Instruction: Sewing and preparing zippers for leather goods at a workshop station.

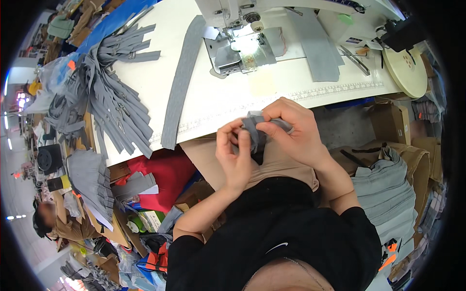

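Note:
Above my lap, just off the table's near edge, both hands meet on a small folded grey fabric strip (251, 126). My left hand (234, 157) pinches its left side between thumb and fingers. With thumb and curled fingers, my right hand (297, 127) grips the other part, and an end of the strip pokes out beside the thumb. Fingers cover much of the strip, so its full shape is hidden. Beyond the hands stands a sewing machine (252, 59) with its lamp lit over the metal plate. A long grey fabric band (182, 85) lies flat to its left.
Grey zipper-like strips (119, 92) are heaped on the table's left. Grey fabric panels (318, 53), metal tweezers (356, 60) and a round cream disc (407, 72) sit at the right. Stacked grey fabric (388, 184) and cardboard boxes (391, 121) flank me. Another person (68, 218) is far left.

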